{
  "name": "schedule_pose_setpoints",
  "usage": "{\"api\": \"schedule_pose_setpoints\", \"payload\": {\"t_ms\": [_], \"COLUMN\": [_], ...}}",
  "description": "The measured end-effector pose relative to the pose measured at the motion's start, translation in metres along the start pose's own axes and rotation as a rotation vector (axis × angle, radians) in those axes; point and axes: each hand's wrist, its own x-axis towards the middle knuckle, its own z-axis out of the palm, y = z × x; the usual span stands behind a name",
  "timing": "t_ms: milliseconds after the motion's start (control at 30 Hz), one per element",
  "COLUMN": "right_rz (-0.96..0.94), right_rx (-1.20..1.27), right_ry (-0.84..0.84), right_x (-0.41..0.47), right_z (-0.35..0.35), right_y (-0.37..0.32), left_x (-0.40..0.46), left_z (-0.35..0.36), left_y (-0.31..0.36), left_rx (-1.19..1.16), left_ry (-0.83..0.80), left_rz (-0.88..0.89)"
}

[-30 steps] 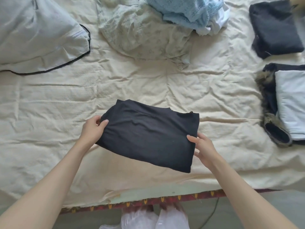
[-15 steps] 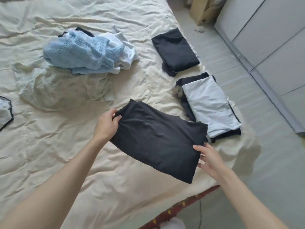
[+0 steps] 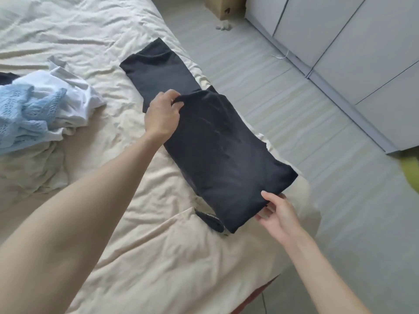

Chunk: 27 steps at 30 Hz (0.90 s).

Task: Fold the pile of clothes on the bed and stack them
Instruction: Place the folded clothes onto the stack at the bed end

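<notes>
Folded black cotton top (image 3: 226,152) gets carried flat near the cream bed's (image 3: 140,234) edge, left hand (image 3: 162,115) and right hand (image 3: 277,211) pinching opposite ends so it probably keeps its fold for stacking.

Folded black garment (image 3: 226,152), centre: matt, soft knit cloth, faint creases. Second folded black piece (image 3: 158,73) at 12 o'clock: same matt cloth. Bed cover (image 3: 136,257): cream woven fabric, heavily wrinkled, dull. At 9 o'clock, pale blue openwork knit (image 3: 20,114) beside smooth white cloth (image 3: 74,103). Floor (image 3: 306,114), 3 o'clock: grey, ridged, low sheen. Cabinet doors (image 3: 362,41), 2 o'clock: smooth, matt grey panels. Box (image 3: 223,6), 12 o'clock: brown cardboard.
</notes>
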Motion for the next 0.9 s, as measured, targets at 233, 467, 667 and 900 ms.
{"api": "schedule_pose_setpoints", "payload": {"t_ms": [233, 467, 667, 900], "right_rz": [-0.147, -1.239, -0.73, -1.06], "right_rx": [-0.435, -1.554, -2.086, -1.937], "right_ry": [0.333, 0.228, -0.007, -0.036], "right_x": [0.017, 0.03, 0.056, 0.025], "right_z": [-0.022, 0.001, -0.003, 0.038], "right_y": [0.012, 0.007, 0.011, 0.025], "left_x": [-0.018, -0.044, -0.048, -0.143], "left_z": [0.067, 0.099, 0.102, 0.057], "left_y": [-0.019, -0.037, -0.038, -0.091], "left_rx": [0.274, 0.572, 0.647, 0.375], "left_ry": [-0.123, -0.539, -0.599, -0.386], "left_rz": [0.1, 0.24, 0.233, 0.048]}}
